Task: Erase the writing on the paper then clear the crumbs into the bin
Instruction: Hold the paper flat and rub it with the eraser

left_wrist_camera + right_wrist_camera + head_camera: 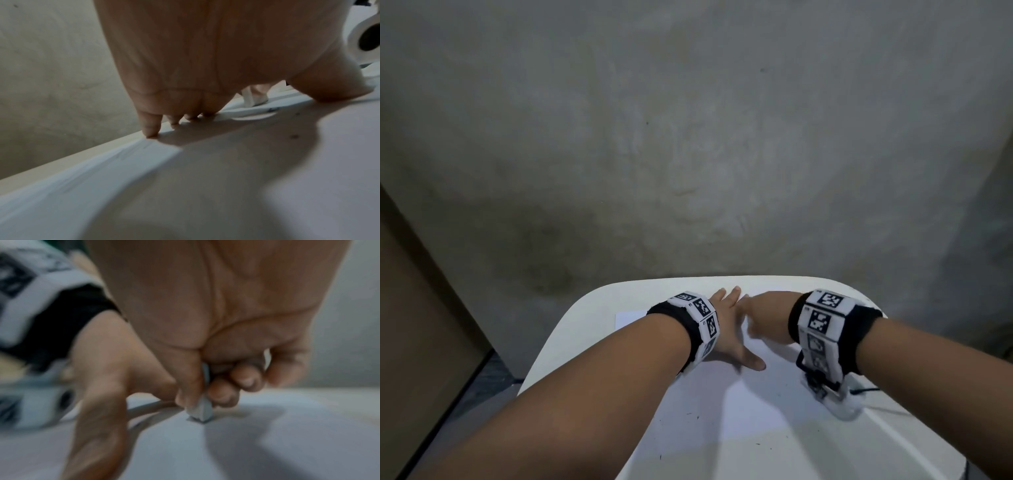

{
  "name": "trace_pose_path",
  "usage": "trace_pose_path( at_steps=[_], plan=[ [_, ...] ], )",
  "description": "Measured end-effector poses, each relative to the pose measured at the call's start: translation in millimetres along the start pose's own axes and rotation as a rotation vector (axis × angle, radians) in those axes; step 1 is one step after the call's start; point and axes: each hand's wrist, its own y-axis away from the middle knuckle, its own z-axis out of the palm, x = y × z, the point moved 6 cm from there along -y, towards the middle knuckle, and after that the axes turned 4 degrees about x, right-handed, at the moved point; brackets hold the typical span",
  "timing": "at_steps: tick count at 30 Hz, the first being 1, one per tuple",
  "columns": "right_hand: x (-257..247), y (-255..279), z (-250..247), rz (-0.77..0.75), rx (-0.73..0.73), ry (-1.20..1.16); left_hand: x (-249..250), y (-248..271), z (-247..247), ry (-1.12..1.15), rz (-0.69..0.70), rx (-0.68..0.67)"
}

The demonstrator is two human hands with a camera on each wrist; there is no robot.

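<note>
A white sheet of paper [739, 404] lies on a white table [571, 329]. My left hand [729, 318] lies flat on the paper with straight, spread fingers, thumb pointing right. In the left wrist view its fingertips [152, 133] press down near the paper's far edge. My right hand [763, 318] is curled just right of the left one. The right wrist view shows it pinching a white eraser [200, 410] between thumb and fingers, with the eraser's tip on the paper [246, 451]. Small dark crumbs [690, 416] dot the near part of the sheet. No bin is in view.
A rough grey wall [688, 137] rises just behind the table. A brown panel [417, 308] stands at the left. The table's rounded far edge lies close to both hands. A black cable [866, 390] trails from the right wrist camera.
</note>
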Motion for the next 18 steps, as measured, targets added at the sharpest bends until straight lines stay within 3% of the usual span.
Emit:
trace_pose_path(
  at_steps=[4, 9, 12, 16, 18],
  plan=[
    [36, -6, -8, 0.147, 0.056, 0.004, -5, -1, 4, 0.000, -0.009, -0.012],
    [3, -2, 1, -0.019, 0.014, 0.029, -3, -2, 3, -0.012, -0.003, -0.006],
    [30, -9, -7, 0.107, 0.054, -0.004, -5, -2, 5, -0.018, -0.013, -0.017],
    [-2, -5, 2, -0.017, 0.035, -0.039, -1, 1, 1, 0.030, -0.009, 0.012],
    [8, -13, 1, -0.008, 0.018, -0.056, 0, 4, -1, -0.010, -0.003, 0.002]
  ],
)
